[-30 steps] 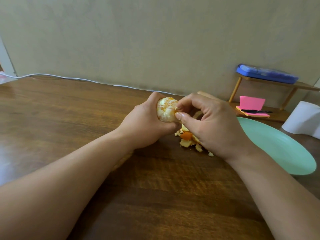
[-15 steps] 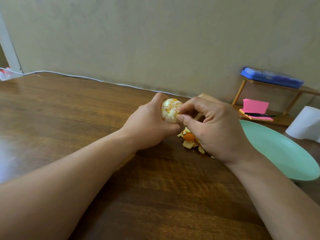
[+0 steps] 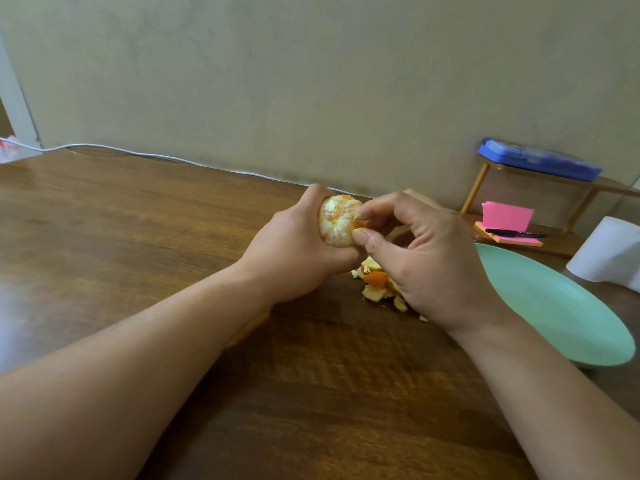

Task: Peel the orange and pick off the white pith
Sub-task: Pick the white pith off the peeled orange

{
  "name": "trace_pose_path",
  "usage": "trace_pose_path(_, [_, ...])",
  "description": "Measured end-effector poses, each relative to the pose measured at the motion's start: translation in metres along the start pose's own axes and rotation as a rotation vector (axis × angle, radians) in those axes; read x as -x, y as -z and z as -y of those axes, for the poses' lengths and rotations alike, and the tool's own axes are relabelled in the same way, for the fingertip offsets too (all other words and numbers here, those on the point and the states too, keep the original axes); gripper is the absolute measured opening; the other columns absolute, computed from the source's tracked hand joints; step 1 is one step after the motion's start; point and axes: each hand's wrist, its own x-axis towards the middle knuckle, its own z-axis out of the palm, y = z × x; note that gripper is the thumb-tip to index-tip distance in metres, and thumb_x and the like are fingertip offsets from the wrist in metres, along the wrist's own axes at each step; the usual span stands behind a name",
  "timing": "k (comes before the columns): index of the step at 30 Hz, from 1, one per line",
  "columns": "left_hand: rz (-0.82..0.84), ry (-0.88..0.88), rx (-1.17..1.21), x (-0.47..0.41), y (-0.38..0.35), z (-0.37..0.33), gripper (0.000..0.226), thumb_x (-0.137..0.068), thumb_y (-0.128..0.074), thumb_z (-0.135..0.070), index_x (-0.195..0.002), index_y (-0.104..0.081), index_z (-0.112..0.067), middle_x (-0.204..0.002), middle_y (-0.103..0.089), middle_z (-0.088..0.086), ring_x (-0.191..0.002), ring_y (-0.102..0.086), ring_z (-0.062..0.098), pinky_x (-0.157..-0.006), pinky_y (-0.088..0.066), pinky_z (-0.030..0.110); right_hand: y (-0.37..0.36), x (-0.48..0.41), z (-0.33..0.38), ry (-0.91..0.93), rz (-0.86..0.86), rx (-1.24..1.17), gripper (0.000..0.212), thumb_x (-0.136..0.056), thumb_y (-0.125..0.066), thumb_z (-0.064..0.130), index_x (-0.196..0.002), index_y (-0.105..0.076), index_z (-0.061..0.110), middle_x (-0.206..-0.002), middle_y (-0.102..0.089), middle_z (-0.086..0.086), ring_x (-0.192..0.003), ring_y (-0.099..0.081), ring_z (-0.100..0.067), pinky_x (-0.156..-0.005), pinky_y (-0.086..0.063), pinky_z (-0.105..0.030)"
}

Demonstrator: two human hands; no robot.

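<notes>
Gripping orange [image 3: 337,218] in curled left hand [image 3: 294,252]; pinching pith [image 3: 356,216] at its right side with right hand [image 3: 429,261]. Could tear a segment if digging too deep, dripping juice onto surface [image 3: 138,220].

Right hand [image 3: 433,258] fingers arch wider than a second ago, dark gap opening under index. Thumb tip sits slightly lower on orange [image 3: 336,220]. Fruit turned a little in left hand [image 3: 294,251], more flesh showing on top.

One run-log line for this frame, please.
stage: pith picking | left hand: grips orange | right hand: fingers pinch orange's side | peel scraps: on table, beside plate
</notes>
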Motion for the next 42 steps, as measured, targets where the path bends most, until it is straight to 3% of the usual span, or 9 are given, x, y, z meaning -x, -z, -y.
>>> trace_pose_path(4, [0.004, 0.01, 0.021, -0.001, 0.0, 0.0, 0.058, -0.078, -0.086, -0.057, -0.12, -0.054, -0.034, -0.1, -0.07, -0.012, -0.088, -0.069, 0.006, -0.08, -0.062, 0.044, 0.0, 0.0, -0.001, 0.035, -0.01, 0.021, 0.017, -0.093, -0.083, 0.019, -0.108, -0.08, 0.025, -0.102, -0.07, 0.01, -0.094, -0.069, -0.01, -0.078, -0.054, -0.022])
trace_pose_path(17, [-0.013, -0.01, 0.029, -0.001, 0.0, -0.001, 0.061, -0.074, -0.087, -0.061, -0.12, -0.055, -0.036, -0.1, -0.07, -0.012, -0.088, -0.069, 0.004, -0.081, -0.063, 0.042, 0.003, 0.0, 0.0, 0.055, -0.005, 0.016, 0.008, -0.092, -0.084, 0.018, -0.097, -0.078, 0.02, -0.099, -0.068, 0.009, -0.094, -0.068, -0.009, -0.077, -0.055, -0.02])
trace_pose_path(24, [-0.011, -0.019, 0.02, 0.0, 0.001, -0.002, 0.059, -0.076, -0.085, -0.059, -0.119, -0.054, -0.035, -0.099, -0.07, -0.012, -0.087, -0.069, 0.005, -0.079, -0.062, 0.042, 0.003, 0.0, 0.001, 0.074, -0.012, 0.017, 0.016, -0.093, -0.083, 0.018, -0.109, -0.078, 0.02, -0.104, -0.07, 0.008, -0.095, -0.069, -0.008, -0.079, -0.053, -0.016])
trace_pose_path(28, [-0.009, -0.002, 0.016, 0.0, 0.001, -0.002, 0.061, -0.073, -0.085, -0.061, -0.12, -0.054, -0.036, -0.099, -0.07, -0.013, -0.088, -0.069, 0.005, -0.081, -0.062, 0.042, 0.003, -0.001, 0.001, 0.091, -0.013, 0.044, 0.01, -0.093, -0.084, 0.016, -0.102, -0.08, 0.016, -0.101, -0.069, 0.006, -0.094, -0.069, -0.009, -0.08, -0.053, -0.019])
trace_pose_path(36, [-0.091, -0.045, -0.095, 0.0, -0.001, 0.0, 0.066, -0.073, -0.085, -0.058, -0.125, -0.049, -0.037, -0.098, -0.068, -0.013, -0.087, -0.068, 0.009, -0.076, -0.062, 0.043, 0.002, 0.001, 0.01, -0.088, -0.032, -0.04, 0.004, -0.097, -0.078, 0.023, -0.098, -0.074, 0.024, -0.092, -0.074, 0.009, -0.086, -0.071, -0.013, -0.07, -0.058, -0.023])
trace_pose_path(42, [-0.192, -0.138, -0.246, -0.001, -0.004, 0.002, 0.068, -0.075, -0.079, -0.057, -0.132, -0.046, -0.037, -0.109, -0.063, -0.013, -0.094, -0.064, 0.018, -0.076, -0.052, 0.037, -0.004, 0.001, 0.01, -0.197, -0.055, -0.024, 0.009, -0.096, -0.079, 0.028, -0.088, -0.075, 0.027, -0.08, -0.074, 0.013, -0.078, -0.07, -0.004, -0.065, -0.049, -0.011])
